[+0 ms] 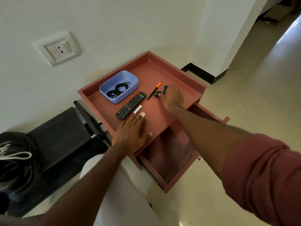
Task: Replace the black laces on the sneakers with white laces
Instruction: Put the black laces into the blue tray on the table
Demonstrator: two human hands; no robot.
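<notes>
Coiled black laces [118, 90] lie in a blue plastic box [130, 77] on a reddish bedside table [162, 69]. A dark sneaker [17, 167] threaded with white laces [14, 154] sits at the far left on a black surface. My left hand [132, 136] rests flat on the table top near its front edge, fingers straight. My right hand [171, 97] reaches over the table and its fingertips pinch a small black object [160, 92] beside a pen.
A black remote [130, 105], a white battery [137, 109] and a small key [142, 114] lie near my left hand. An orange-capped pen [154, 90] lies mid-table. The drawer [172, 154] below stands pulled out. A wall socket [59, 48] is at upper left.
</notes>
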